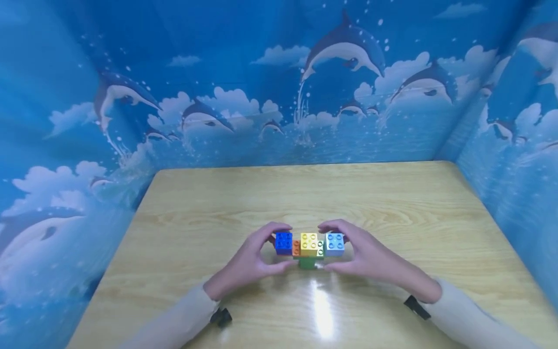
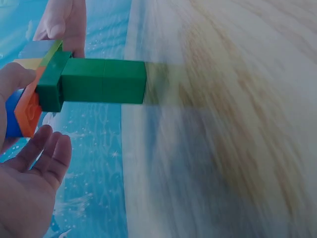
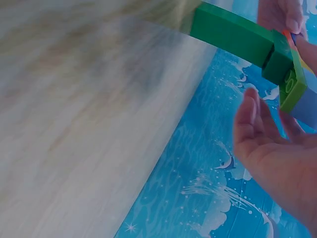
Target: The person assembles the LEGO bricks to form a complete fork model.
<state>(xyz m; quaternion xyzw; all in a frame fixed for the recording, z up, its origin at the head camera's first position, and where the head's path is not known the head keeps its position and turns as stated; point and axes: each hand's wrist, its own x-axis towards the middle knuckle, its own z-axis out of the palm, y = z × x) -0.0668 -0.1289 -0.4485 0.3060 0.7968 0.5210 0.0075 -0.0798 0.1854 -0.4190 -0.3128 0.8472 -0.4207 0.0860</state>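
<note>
A toy building-block model stands upright on the table, in the middle of the head view. Its green column [image 2: 104,81] meets the tabletop, with a wider green brick [image 2: 52,87] above. An orange brick [image 1: 296,248] and a light green brick [image 1: 320,248] lie across that. On top sit a dark blue brick [image 1: 284,243], a yellow brick [image 1: 309,244] and a light blue brick [image 1: 334,244]. My left hand [image 1: 250,254] holds the dark blue end between thumb and fingers. My right hand [image 1: 362,252] holds the light blue end likewise. Some fingertips are hidden behind the bricks.
The wood-grain table [image 1: 196,203] has rounded far corners. A blue curtain [image 1: 261,140] printed with dolphins and clouds hangs behind it and along both sides. Dark straps [image 1: 417,308] show at the pale sleeves [image 1: 466,310].
</note>
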